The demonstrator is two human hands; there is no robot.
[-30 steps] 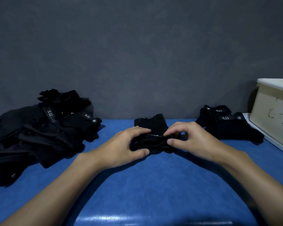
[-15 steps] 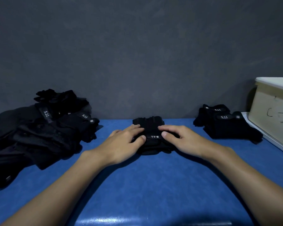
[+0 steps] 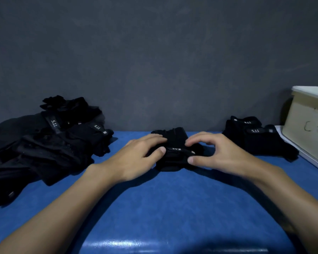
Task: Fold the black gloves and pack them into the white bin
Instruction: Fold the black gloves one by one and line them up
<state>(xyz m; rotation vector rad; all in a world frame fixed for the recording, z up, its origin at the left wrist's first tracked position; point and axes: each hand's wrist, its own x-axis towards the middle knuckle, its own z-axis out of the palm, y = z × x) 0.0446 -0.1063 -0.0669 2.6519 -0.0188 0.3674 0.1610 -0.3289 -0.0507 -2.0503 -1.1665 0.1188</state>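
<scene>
Pressing down with the left hand [image 3: 141, 156], fingers nearly straight and lying flat on the left side of the folded glove [image 3: 174, 158], thumb tucked against its near edge; pinching the right side of the same glove with the right hand [image 3: 217, 153], fingers bent up into an arch, thumb on the near edge; half a second ago, lying flat there with the right fingers, now humped up and curled; no real change in the left hand; glove in the same spot as before, in the middle of the blue table [image 3: 173, 208], small white label on top between the two thumbs; off to the left, a big messy pile of black gloves [image 3: 44, 143], not folded; off to the right, a small stack of folded gloves [image 3: 255, 140]; just past that stack, at the right edge, the white bin [image 3: 308, 121], scribbles on its side
</scene>
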